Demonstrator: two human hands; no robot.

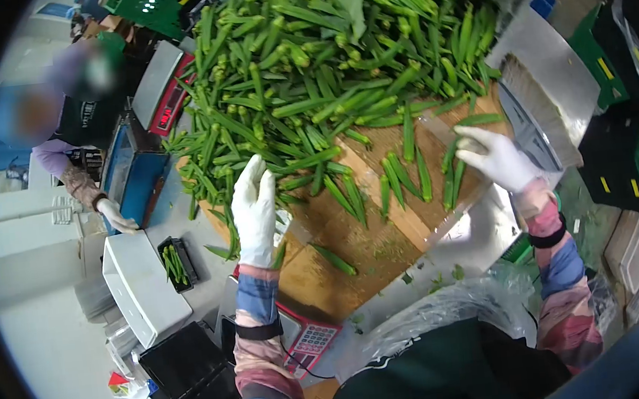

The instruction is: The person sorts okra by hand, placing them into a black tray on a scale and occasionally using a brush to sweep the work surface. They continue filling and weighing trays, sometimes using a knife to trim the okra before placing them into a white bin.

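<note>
**Containers**
- Tray [162, 253]: small, black, rectangular, at 9 o'clock from the left hand [253, 206]. It holds a few okra pods laid lengthwise.
- Stack [185, 366]: black trays at 7 o'clock of the frame. Contents cannot be told.
- Bin [137, 182]: blue, box-shaped, at 9 o'clock of the frame. A co-worker's hand [116, 217], in a white glove, rests on its near edge.
- Bag [431, 316]: clear, crinkled plastic at 6 o'clock, open-mouthed. Contents cannot be told.
- Crates [614, 63]: green, ribbed plastic at 3 o'clock.

**Materials and shapes**
- Okra pile [321, 53]: green, ridged, tapered pods heaped loosely from 12 o'clock down to the frame centre.
- Board [355, 250]: brown wood, flat, bearing the pile. Its bare part lies at 6 o'clock from the pile, with green scraps on it.

**Hands**
- Left hand: white glove, patterned sleeve. It lies palm down on the pile's 7 o'clock edge, fingers straight and close together, clamped on nothing.
- Right hand [496, 155]: white glove. Its fingers are spread apart and lie on the tips of loose pods [452, 175] at the pile's 4 o'clock edge, gripping none.
</note>
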